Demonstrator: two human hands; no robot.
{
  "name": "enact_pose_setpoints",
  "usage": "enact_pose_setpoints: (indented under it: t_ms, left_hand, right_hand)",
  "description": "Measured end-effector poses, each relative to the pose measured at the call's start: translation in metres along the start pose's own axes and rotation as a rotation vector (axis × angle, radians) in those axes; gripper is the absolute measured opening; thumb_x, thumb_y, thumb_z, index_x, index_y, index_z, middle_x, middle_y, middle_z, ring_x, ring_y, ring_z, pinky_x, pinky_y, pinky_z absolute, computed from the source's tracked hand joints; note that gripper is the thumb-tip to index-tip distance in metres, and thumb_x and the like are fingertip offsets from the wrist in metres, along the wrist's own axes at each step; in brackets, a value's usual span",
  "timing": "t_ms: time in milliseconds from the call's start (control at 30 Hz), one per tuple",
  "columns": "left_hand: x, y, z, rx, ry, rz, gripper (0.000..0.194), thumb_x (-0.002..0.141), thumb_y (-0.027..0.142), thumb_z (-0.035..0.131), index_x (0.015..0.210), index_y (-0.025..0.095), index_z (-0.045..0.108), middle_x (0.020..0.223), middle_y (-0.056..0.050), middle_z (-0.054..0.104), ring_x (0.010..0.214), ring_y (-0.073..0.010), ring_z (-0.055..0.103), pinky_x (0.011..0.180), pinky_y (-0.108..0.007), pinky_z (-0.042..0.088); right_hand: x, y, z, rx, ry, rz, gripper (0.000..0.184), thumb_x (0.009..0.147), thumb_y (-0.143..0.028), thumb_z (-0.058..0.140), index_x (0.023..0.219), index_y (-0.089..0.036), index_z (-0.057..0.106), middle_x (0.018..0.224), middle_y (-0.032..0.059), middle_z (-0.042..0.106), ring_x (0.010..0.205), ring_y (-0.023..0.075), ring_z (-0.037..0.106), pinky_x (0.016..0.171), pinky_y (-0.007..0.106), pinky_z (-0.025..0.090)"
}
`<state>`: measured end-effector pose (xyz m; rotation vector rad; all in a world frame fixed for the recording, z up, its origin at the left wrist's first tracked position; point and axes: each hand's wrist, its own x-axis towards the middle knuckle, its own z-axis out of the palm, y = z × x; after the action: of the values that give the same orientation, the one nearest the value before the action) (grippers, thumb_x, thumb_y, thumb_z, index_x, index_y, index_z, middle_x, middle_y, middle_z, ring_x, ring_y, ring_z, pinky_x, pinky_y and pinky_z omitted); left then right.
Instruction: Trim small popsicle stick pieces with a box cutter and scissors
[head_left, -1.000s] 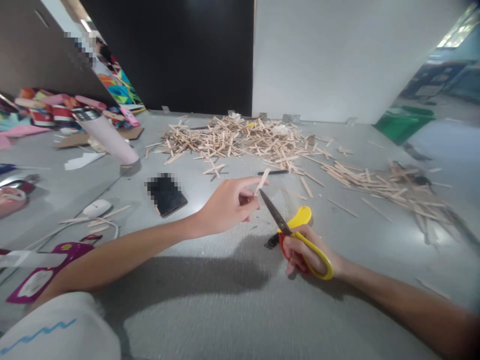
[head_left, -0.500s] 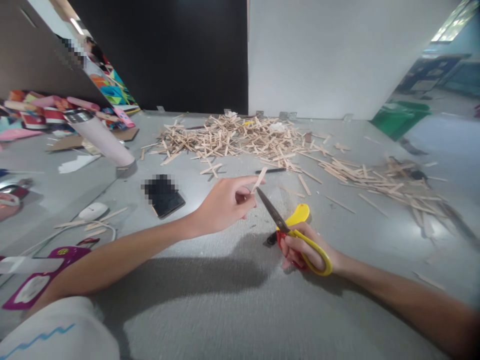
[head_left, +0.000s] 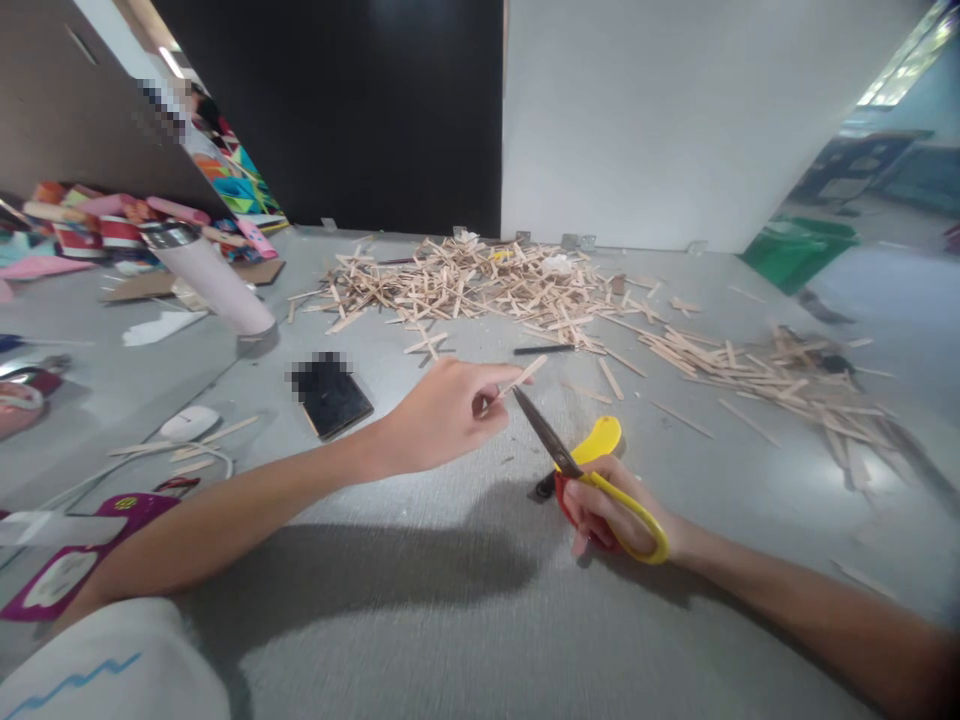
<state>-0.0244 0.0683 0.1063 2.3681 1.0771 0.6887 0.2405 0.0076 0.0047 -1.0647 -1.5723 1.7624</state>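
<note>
Between the thumb and fingers of my left hand (head_left: pixel 450 415) is a short flat wooden stick (head_left: pixel 525 374), slanting up to the right. My right hand (head_left: pixel 611 500) grips scissors (head_left: pixel 547 430) with yellow and red handles. Their dark blades point up and left, the tips close by the stick and my left fingertips; whether they touch it I cannot tell. Just behind my right hand lies a yellow-handled tool (head_left: pixel 600 437) with a black end on the table, partly hidden by the scissors.
A heap of wooden sticks (head_left: pixel 450 285) spreads along the back, with more sticks (head_left: pixel 720 370) at the right. Left of my hand lie a phone (head_left: pixel 334 400), a white mouse (head_left: pixel 190 423) and a tilted tumbler (head_left: pixel 217 285). A green bin (head_left: pixel 799 250) stands beyond the table.
The wooden stick in my left hand has tipped from steep to a flatter slant toward the right. The scissors stay close to it, their blades looking nearly shut in both frames.
</note>
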Motion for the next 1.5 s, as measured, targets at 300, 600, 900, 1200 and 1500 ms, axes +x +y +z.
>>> enact_pose_setpoints:
  t_ms: [300,600,900,1200,1500]
  left_hand:
    - [-0.003,0.005,-0.002,-0.013,-0.01,-0.04,0.051,0.091,0.008,0.056,0.133,0.02,0.082,0.06,0.009,0.039,0.056,-0.0088,0.03,0.056,-0.021,0.028]
    - [0.002,-0.004,-0.001,0.001,-0.029,-0.015,0.036,0.092,0.011,0.059,0.119,0.021,0.081,0.058,0.01,0.043,0.053,-0.0092,0.033,0.055,-0.023,0.027]
    - [0.007,-0.01,-0.01,-0.011,0.011,-0.142,0.025,0.095,0.017,0.061,0.119,0.02,0.063,0.078,0.002,0.075,0.056,-0.0128,0.061,0.056,-0.023,0.041]
    - [0.019,-0.022,-0.036,-0.246,0.021,-0.207,0.007,0.103,0.02,0.061,0.105,0.017,0.067,0.078,-0.003,0.073,0.056,-0.0116,0.064,0.051,-0.021,0.051]
    - [0.015,-0.015,-0.047,-0.154,0.016,-0.14,0.02,0.107,0.022,0.058,0.094,0.018,0.072,0.067,0.003,0.064,0.055,-0.0087,0.046,0.054,-0.024,0.035]
  right_hand:
    - [-0.002,-0.001,0.0,-0.046,0.001,0.012,0.07,0.096,-0.078,0.068,0.055,-0.023,0.051,0.041,-0.0047,0.047,0.035,0.0105,0.053,0.036,0.019,0.045]
    - [-0.001,0.001,-0.002,-0.039,-0.016,0.023,0.074,0.098,-0.078,0.064,0.05,-0.023,0.051,0.038,-0.0037,0.048,0.03,0.0085,0.045,0.035,0.02,0.043]
    - [0.008,0.019,-0.009,0.068,0.078,0.054,0.07,0.094,-0.083,0.064,0.06,-0.022,0.052,0.036,-0.0074,0.041,0.03,0.0126,0.055,0.034,0.018,0.036]
    - [0.007,0.013,0.0,0.082,0.128,0.039,0.072,0.084,-0.09,0.072,0.061,-0.024,0.056,0.037,-0.0084,0.042,0.032,0.0091,0.042,0.054,0.031,0.064]
    - [-0.012,0.01,0.002,-0.043,0.03,-0.013,0.063,0.095,-0.083,0.069,0.08,-0.022,0.06,0.058,-0.0063,0.051,0.05,0.0107,0.047,0.066,0.031,0.06]
